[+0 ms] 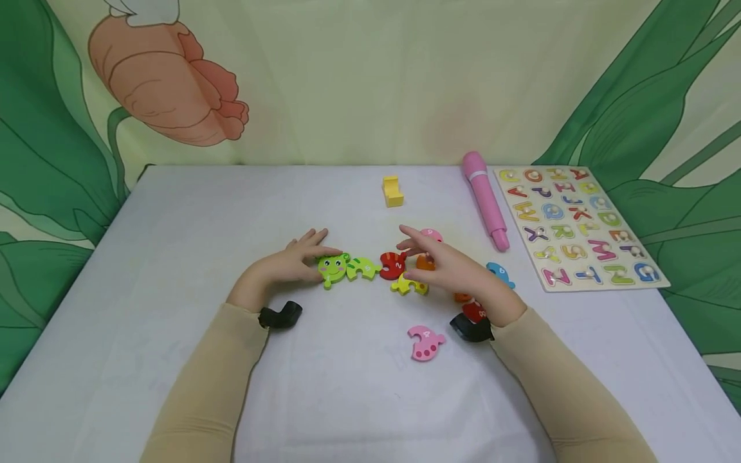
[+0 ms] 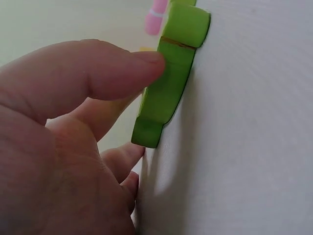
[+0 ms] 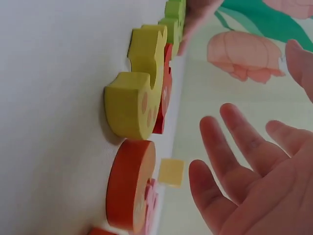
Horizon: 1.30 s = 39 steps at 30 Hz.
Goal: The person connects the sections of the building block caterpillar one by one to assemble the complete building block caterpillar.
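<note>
My left hand (image 1: 292,260) holds the smiling green caterpillar head piece (image 1: 332,270) at its edge, thumb tip against its side (image 2: 171,83) and index finger along the far edge. A light green piece (image 1: 363,269) numbered 5 fits against the head, and a red piece (image 1: 392,265) numbered 2 follows it. My right hand (image 1: 442,262), fingers spread and empty, hovers over the loose pieces. Below it lie a yellow piece (image 3: 146,88) with orange spots and an orange piece (image 3: 129,186), the latter partly hidden by the hand in the head view.
A pink piece (image 1: 426,343) numbered 4 lies nearer me. Blue (image 1: 500,274) and red (image 1: 475,312) pieces lie around my right wrist. Farther back are a yellow block (image 1: 392,191), a pink pen-shaped object (image 1: 486,202) and a letter puzzle board (image 1: 579,228).
</note>
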Tool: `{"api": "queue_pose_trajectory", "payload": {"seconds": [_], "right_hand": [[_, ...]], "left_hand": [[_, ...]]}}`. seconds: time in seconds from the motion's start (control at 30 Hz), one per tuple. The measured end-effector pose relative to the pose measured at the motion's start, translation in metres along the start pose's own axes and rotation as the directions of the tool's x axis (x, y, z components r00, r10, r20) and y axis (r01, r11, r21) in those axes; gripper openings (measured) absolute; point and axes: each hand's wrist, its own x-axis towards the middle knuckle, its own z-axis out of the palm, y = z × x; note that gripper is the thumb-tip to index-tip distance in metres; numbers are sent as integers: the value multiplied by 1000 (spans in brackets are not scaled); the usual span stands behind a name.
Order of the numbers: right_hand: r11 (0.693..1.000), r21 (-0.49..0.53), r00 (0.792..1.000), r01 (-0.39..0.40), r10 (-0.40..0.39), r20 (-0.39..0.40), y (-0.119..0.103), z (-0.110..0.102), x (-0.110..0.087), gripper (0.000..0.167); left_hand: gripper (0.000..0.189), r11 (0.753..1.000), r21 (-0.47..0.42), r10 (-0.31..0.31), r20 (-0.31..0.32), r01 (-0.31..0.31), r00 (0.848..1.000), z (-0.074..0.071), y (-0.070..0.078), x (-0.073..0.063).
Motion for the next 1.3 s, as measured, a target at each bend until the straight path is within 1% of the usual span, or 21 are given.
{"api": "queue_pose_trajectory", "payload": {"seconds": [0.17,0.27,0.4,0.53,0.67,0.83,0.97,1.1,1.2,1.3], "right_hand": [[995,-83,996,-60,65,67,3,3,17,68],[989,-121,991,-89,100,90,7,5,24,62],[988,-102,987,-120,129,93,10,8,32,59],[989,-101,988,-110,119,94,13,12,38,57],[984,-156,992,-84,98,81,13,15,42,56],[973,-226,995,-53,69,67,10,17,41,58],[976,-212,995,-52,69,75,7,16,38,57],[983,-169,994,-69,82,70,6,15,36,46],[990,-131,998,-53,58,36,5,14,33,40],[996,-90,1000,-12,12,0,3,13,29,39]], "left_hand": [[61,1000,-23,7,-15,-8,1000,1,-2,-1],[61,999,-40,11,-18,-12,1000,2,-2,-1],[60,999,-52,12,-20,-13,1000,2,-2,-2],[60,998,-55,13,-20,-14,1000,2,-3,-2],[59,998,-56,10,-23,-12,1000,2,-3,-1],[59,998,-56,2,-20,-3,1000,2,-3,-1],[60,998,-55,14,-21,-15,1000,1,-3,0],[60,998,-52,27,-12,-28,1000,2,-3,0],[60,999,-40,16,5,-16,1000,2,-3,1],[60,1000,-21,-5,12,5,1000,2,-2,2]]}}
